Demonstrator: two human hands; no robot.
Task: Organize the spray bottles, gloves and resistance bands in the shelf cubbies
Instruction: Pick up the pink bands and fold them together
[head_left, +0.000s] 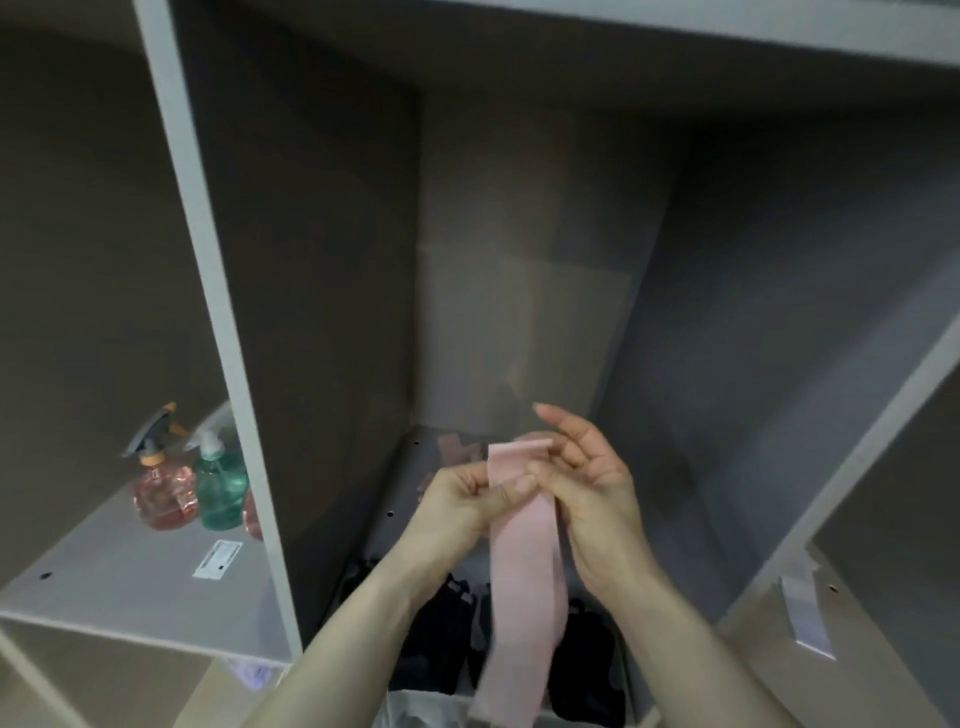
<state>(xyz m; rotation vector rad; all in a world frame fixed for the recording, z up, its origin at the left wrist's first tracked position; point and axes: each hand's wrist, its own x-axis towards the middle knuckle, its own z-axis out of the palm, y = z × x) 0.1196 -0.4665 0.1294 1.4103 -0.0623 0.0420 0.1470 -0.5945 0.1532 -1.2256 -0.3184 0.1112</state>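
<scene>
At the lower left of the frame, in the left cubby, a pink spray bottle (163, 493) and a green spray bottle (221, 480) are standing side by side on the shelf board (104, 577), touching or nearly so. A third reddish shape is peeking out just right of the green one, mostly hidden by the grey divider (228, 332). A white label (218, 558) is lying on the board in front of them.

In the middle cubby, low in the frame, the left hand (462, 501) is pinching a pink resistance band (524, 566) between thumb and curled fingers near the band's top. The band is hanging down out of the bottom edge, its lower end blurred. Behind it, dark items, possibly gloves (441, 639), are lying in shadow and are hard to make out.

The right hand (592, 493) is touching the band's upper end with its thumb, its fingers spreading loosely apart. At the lower right, a white tag (808, 613) is sitting on the neighbouring board.
</scene>
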